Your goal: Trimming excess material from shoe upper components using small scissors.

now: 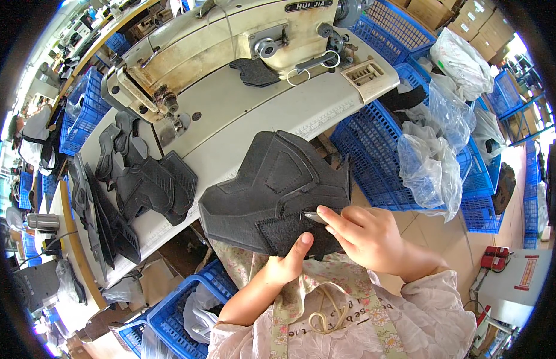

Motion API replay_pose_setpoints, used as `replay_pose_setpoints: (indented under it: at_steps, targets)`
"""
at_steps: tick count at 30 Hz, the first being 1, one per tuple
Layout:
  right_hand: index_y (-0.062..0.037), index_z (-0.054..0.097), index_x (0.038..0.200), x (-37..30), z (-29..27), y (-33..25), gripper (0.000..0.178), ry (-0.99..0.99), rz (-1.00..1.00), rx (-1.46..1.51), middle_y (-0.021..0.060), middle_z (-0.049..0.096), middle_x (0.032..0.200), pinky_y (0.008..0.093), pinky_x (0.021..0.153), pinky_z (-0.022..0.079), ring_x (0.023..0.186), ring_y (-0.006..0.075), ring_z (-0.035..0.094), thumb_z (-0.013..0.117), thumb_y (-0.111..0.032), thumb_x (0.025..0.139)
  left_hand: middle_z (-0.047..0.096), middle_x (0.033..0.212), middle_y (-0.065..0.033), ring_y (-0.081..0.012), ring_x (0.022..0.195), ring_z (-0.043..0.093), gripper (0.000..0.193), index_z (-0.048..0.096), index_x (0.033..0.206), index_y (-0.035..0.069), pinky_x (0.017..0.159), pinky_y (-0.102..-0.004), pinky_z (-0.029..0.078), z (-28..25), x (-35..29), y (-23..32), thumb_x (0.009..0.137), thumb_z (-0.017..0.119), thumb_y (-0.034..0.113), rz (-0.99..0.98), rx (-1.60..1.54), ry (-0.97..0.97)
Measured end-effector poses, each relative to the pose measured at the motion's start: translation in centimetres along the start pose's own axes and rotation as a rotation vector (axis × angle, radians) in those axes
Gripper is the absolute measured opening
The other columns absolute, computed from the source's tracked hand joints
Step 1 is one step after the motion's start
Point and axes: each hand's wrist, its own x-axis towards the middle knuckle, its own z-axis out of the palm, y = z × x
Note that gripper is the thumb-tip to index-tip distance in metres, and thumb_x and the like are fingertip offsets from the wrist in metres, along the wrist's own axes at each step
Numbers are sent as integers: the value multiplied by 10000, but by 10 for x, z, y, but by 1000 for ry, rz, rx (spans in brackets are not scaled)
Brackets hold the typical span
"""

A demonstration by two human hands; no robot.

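Observation:
A large black moulded fabric piece [254, 197] with stitched, raised panels is held up in front of my body, over the front edge of the sewing table. My left hand [290, 260] grips its lower edge, thumb on top and the other fingers hidden underneath. Pinched in my right hand [367, 239] is a small pointed metal tool [314, 216]; most of it is covered by the fingers, so its exact kind is unclear. The tip touches or hovers just over the seam of a rough-textured black patch [290, 235] on the piece.
Beyond stands a cream sewing machine [200, 57] on a pale table [230, 140]. Loose black cut pieces [149, 185] lie at left. White-handled scissors [314, 64] rest near the machine. Blue crates [373, 155] with plastic bags flank the right; another blue crate [170, 320] sits lower left.

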Motion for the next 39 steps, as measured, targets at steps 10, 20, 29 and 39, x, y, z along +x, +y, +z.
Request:
replay_pose_setpoints:
  at_steps: [10,20,29,39]
  targets:
    - [-62,563,1181,-2,0,2,501,39,-25,44,7,480,652,289,429,421,501,154,514,683,-56,695,570,1166,-141,-245,1094,530,348,521,1185,-37,967,-363,390,-2,1,14,870,485,106,40,24,16]
    - [-62,568,1167,5,-8,-2,476,7,-40,85,10,493,654,289,420,411,495,158,508,688,-59,707,568,1176,-156,-260,1102,533,433,490,1199,-77,969,-363,392,-15,0,36,783,515,38,-8,-86,-39]
    - [-54,576,1159,9,-12,-2,519,-36,-120,54,1,473,654,281,443,419,506,146,512,699,-51,655,574,1168,-176,-284,1090,548,449,477,1205,-92,973,-377,399,-19,-4,39,779,536,37,-68,-215,-69]
    - [-49,578,1158,8,-12,-6,517,-13,-93,42,-1,476,654,282,422,408,510,137,507,692,-42,653,571,1175,-183,-293,1103,541,439,479,1207,-96,978,-380,393,-17,-5,40,786,517,25,-103,-224,-68]
